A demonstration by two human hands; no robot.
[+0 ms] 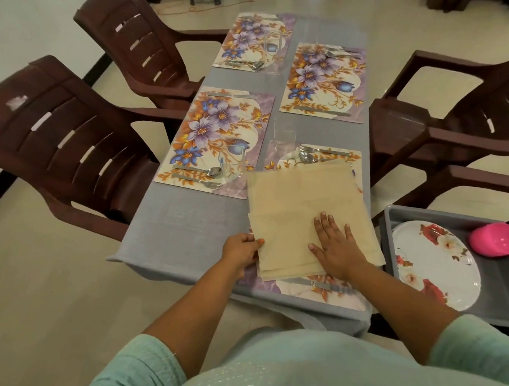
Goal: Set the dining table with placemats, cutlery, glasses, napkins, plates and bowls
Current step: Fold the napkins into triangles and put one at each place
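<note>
Pinching the near left edge of a stack of beige napkins [300,217], the left hand [241,249] has its fingers curled over the cloth edge with the thumb on top. Just to its right, the right hand [334,245] lies flat on the same stack, fingers straight and spread, palm pressing down on the near right part of the cloth. The napkins stretch away from both hands, covering most of the nearest right placemat [317,288], whose floral border shows just below the right wrist with a knife [310,283] on it. Beyond the far edge of the stack, a fork and spoon [309,156] lie on the uncovered strip of that mat, with a clear glass [284,139] just past them. Up and left of the left hand lies another placemat [216,139] with cutlery and a glass [232,167] at its near end. Farther off are two more floral mats [321,83], also laid with cutlery. All rest on a grey tablecloth [176,224]. To the right of the right hand, apart from the table, a grey tray [392,217] holds a floral plate [434,264] and a pink bowl [496,239]. Brown plastic chairs [66,136] stand on both sides.
</note>
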